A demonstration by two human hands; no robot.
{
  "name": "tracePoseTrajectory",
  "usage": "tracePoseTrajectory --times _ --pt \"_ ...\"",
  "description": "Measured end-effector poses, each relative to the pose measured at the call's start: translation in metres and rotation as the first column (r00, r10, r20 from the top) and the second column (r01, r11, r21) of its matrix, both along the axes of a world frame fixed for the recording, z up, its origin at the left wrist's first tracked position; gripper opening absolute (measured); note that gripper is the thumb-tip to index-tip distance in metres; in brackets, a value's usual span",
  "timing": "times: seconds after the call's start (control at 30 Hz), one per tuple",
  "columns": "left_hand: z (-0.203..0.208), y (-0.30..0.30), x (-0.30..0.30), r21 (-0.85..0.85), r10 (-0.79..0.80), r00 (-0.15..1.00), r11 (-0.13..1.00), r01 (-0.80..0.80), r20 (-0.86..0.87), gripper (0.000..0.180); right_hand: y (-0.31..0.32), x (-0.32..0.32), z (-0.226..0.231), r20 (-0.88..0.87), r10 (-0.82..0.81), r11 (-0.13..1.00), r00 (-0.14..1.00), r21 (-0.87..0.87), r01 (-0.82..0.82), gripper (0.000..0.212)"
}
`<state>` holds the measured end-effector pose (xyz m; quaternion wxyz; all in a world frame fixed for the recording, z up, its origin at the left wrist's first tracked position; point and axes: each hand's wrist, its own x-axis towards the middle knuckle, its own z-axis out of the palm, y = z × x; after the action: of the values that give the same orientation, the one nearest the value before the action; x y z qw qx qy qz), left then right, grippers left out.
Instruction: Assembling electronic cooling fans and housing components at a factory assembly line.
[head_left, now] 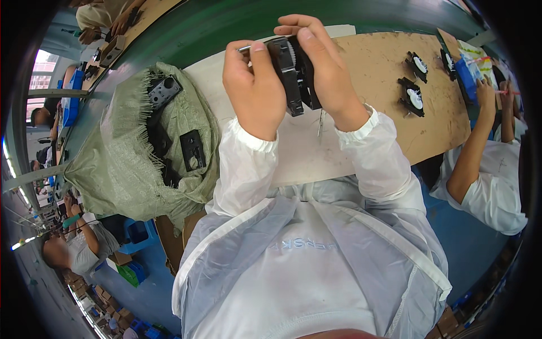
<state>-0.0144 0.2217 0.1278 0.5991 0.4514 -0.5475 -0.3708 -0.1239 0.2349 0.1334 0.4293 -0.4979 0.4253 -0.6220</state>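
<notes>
Above the work board, both my hands are raised around a black plastic housing (291,85) with a grey toothed gear along its upper side. My left hand (254,93) grips its left side, thumb on top. A thin metal rod (244,49) sticks out by the left fingers; its other end is hidden. On the other side, my right hand (330,73) is closed on a black part (305,70) of the housing, with a narrow gap between the two halves. I cannot tell whether these halves are joined. Below the hands, a thin metal piece (320,121) shows against the pale surface.
At left, an open green woven sack (121,152) holds several black plastic housings (192,150). Several black parts with white discs (414,97) lie on the brown board (384,56) to the right. A co-worker (485,169) sits at the right, handling a bag; others work at left.
</notes>
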Motion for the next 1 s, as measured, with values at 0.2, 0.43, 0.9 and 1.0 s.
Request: tracePoseTrajectory --times 0.2,0.43,0.9,1.0 --pt "-0.006 0.001 -0.005 0.026 -0.032 0.998 0.999 0.033 -0.048 0.017 -0.001 -0.001 -0.012 0.04 -0.009 0.999 0.999 -0.04 0.01 0.041" --pt "-0.016 -0.001 -0.007 0.058 -0.037 0.989 0.997 0.045 -0.14 0.017 0.0 0.003 -0.017 0.052 0.009 1.0 0.999 -0.01 -0.009 0.033" --pt "-0.021 0.003 -0.007 0.033 -0.019 0.986 0.999 0.025 -0.167 0.015 0.005 0.002 -0.024 0.153 0.067 0.998 0.986 -0.028 -0.064 0.031" --pt "-0.024 0.003 -0.007 0.057 -0.053 0.982 0.996 0.064 -0.18 0.015 0.004 0.0 -0.032 0.119 0.027 0.998 0.993 -0.057 -0.02 0.031"
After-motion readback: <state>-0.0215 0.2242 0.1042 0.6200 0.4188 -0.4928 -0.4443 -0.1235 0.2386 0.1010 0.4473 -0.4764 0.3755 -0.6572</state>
